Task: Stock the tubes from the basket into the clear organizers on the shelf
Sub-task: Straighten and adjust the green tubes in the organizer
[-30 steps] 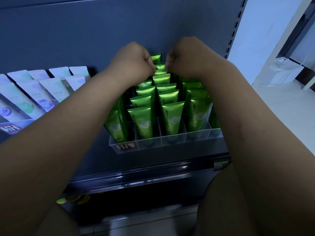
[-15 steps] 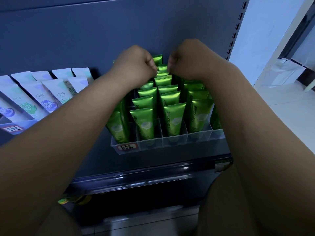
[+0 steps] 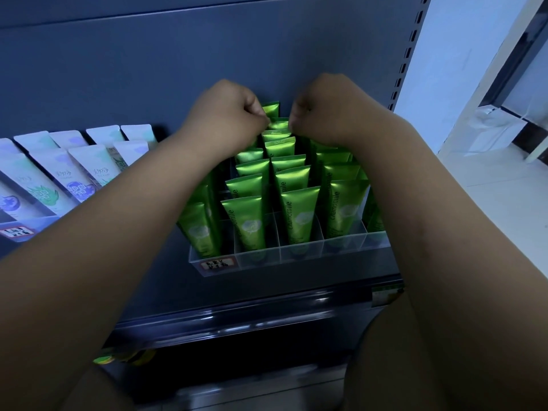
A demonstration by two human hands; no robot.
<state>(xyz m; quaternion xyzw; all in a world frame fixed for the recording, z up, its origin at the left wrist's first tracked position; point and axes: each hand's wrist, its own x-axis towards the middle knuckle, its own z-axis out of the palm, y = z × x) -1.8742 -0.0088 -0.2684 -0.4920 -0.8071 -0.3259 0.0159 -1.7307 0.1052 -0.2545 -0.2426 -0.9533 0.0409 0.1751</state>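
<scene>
Green tubes [image 3: 299,215]: marked "Chamomile", standing caps down and crimped ends up, packed in lanes front to back inside the clear organizer [image 3: 296,256] on the shelf [image 3: 237,318].

Left hand [image 3: 228,114] and right hand [image 3: 326,109]: both at the back of the middle lanes, knuckles up, fingers curled. Thumb and forefinger of each pinching one side of the crimped top of a rear tube [image 3: 278,125]; fingertips mostly hidden behind the knuckles.

Forearms: reaching in from the near corners, covering the outer lanes on both sides.

Paper label [image 3: 218,265]: stuck on the organizer's front wall, left end.

Pale tubes [image 3: 74,164]: to the left, apart from the green ones, leaning in rows, with a second label [image 3: 14,232] just in front.

Dark back panel [image 3: 178,54]: directly behind the rear tubes. Slotted upright [image 3: 412,54]: at its right edge. White floor [image 3: 504,188]: beyond that.

Yellow-green packs [image 3: 124,357]: below the shelf edge, blurred, kind not discernible.
</scene>
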